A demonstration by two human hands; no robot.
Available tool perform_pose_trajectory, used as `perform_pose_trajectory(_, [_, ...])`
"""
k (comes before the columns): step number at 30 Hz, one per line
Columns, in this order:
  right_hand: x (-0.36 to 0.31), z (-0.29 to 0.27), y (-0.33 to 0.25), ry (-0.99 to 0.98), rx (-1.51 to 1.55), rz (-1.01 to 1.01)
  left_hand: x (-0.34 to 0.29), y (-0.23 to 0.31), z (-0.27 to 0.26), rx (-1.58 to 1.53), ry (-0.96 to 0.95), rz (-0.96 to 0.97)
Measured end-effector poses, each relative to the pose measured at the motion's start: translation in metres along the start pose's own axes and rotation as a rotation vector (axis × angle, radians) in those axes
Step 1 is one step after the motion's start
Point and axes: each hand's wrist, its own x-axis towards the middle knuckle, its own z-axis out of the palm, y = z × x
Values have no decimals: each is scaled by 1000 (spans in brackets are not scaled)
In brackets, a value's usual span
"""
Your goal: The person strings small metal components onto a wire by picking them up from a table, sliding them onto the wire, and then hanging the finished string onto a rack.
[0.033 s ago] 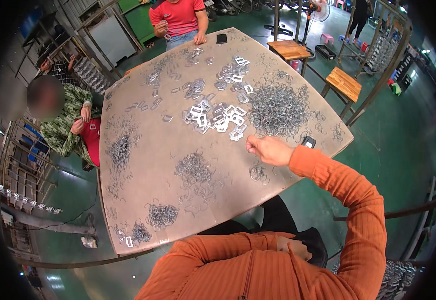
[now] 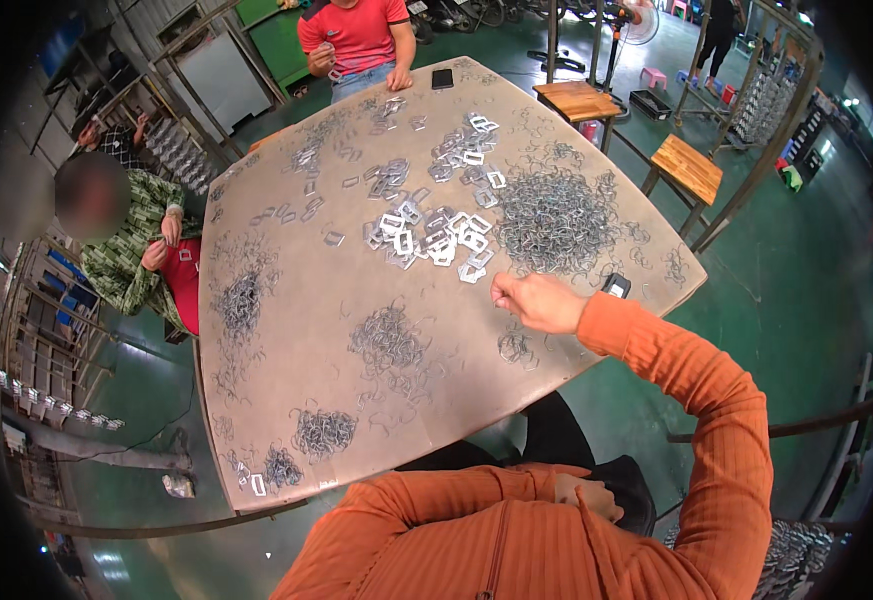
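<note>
My right hand (image 2: 538, 302) is over the right side of the table, its fingers curled closed. What they hold, if anything, is too small or hidden to name. Just beyond it lies a pile of flat silver rectangular metal frames (image 2: 443, 243). Beside that pile spreads a large heap of thin bent wire pieces (image 2: 559, 218). A smaller cluster of wire pieces (image 2: 516, 347) sits below my right hand. My left hand (image 2: 594, 498) rests low near my lap, partly behind the orange sleeve, and its fingers do not show clearly.
A brown-covered table (image 2: 306, 370) carries more wire heaps (image 2: 324, 431), a black phone (image 2: 442, 79) and a small black device (image 2: 616, 285). One co-worker in red (image 2: 356, 40) is at the far edge, another in patterned green (image 2: 136, 230) at the left. Wooden stools (image 2: 689, 168) stand right.
</note>
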Motion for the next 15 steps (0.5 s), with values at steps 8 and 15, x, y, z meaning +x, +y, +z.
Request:
perform_pose_trajectory(8, [-2,11,9,50,114,-44,12,-132,-28,-1586,-316,427])
perform_pose_trajectory(15, [-3,12,11,-15,127,38,-19,-72,-19,-462,160,259])
